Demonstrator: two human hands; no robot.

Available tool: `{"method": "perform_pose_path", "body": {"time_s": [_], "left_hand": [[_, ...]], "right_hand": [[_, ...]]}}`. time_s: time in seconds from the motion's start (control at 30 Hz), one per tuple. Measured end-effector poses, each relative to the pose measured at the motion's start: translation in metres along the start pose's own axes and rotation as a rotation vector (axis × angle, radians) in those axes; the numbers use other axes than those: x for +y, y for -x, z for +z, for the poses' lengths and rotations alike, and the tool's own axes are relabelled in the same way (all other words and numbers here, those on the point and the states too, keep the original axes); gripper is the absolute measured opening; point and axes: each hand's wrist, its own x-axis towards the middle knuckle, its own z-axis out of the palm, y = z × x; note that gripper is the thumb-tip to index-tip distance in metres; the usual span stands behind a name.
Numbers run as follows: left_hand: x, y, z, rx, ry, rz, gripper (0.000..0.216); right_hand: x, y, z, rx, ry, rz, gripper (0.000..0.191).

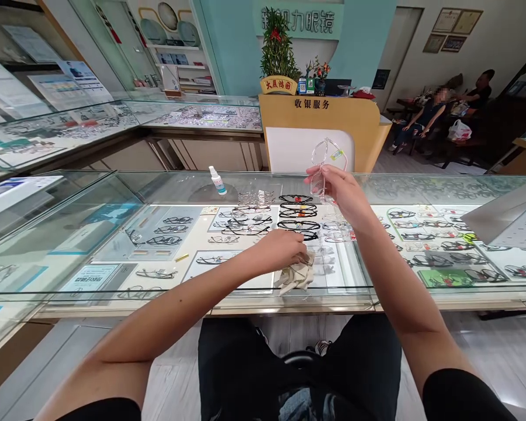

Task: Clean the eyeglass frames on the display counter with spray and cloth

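My right hand point(342, 190) is raised above the far part of the glass counter, its fingers closed on a pair of pale pink, clear-lensed eyeglasses point(318, 183). The frame is tilted upright, and a small yellow-green tag point(336, 155) shows on it. Lower down, near the counter's front edge, my left hand point(284, 251) grips a crumpled beige cloth point(297, 276) against the glass. Just beyond the left hand, several black-framed eyeglasses point(298, 225) form a column. Beside them on the left are thinner frames point(249, 225), and paler ones point(336, 227) sit to the right, partly behind my right arm.
A white spray bottle point(218, 180) stands on the counter's far left. Inside the glass showcase point(158, 190) lie many more eyeglasses. A white folded card stand point(517, 219) is at the right. Beyond are a wooden cashier desk point(324, 111) and two seated people point(425, 120).
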Motion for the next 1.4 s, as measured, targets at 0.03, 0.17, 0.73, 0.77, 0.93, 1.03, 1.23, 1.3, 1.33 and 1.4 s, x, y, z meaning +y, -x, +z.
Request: {"method": "perform_pose_path", "body": {"time_s": [0.03, 0.17, 0.73, 0.77, 0.93, 1.03, 1.23, 1.3, 1.33, 1.4], "left_hand": [[0.001, -0.001, 0.001, -0.003, -0.003, -0.001, 0.010], [0.002, 0.000, 0.002, 0.070, 0.107, -0.016, 0.014], [-0.013, 0.003, -0.012, -0.068, 1.395, -0.311, 0.053], [-0.013, 0.005, -0.020, -0.028, 1.409, -0.317, 0.052], [-0.023, 0.005, -0.075, 0.273, 1.367, -0.332, 0.042], [-0.036, -0.003, -0.106, 0.536, 1.305, -0.351, 0.035], [-0.057, -0.017, -0.143, 0.919, 1.223, -0.370, 0.017], [-0.063, -0.019, -0.146, 0.969, 1.230, -0.385, 0.012], [-0.066, -0.020, -0.147, 0.990, 1.232, -0.389, 0.012], [-0.070, -0.023, -0.145, 1.022, 1.236, -0.384, 0.014]], "right_hand": [[-0.001, 0.001, 0.000, 0.002, 0.001, 0.002, 0.043], [-0.003, 0.005, -0.003, 0.016, -0.023, 0.010, 0.042], [-0.005, 0.003, -0.010, 0.003, 0.020, -0.001, 0.042], [-0.008, 0.000, -0.011, -0.005, 0.025, -0.004, 0.043], [-0.041, -0.018, -0.011, -0.043, 0.064, -0.092, 0.045], [-0.065, -0.025, -0.005, -0.045, 0.083, -0.157, 0.046], [-0.081, -0.025, 0.013, -0.057, 0.103, -0.195, 0.049], [-0.076, -0.026, 0.017, -0.089, 0.081, -0.183, 0.048], [-0.072, -0.027, 0.018, -0.113, 0.067, -0.174, 0.046], [-0.064, -0.029, 0.019, -0.157, 0.056, -0.159, 0.041]]}}
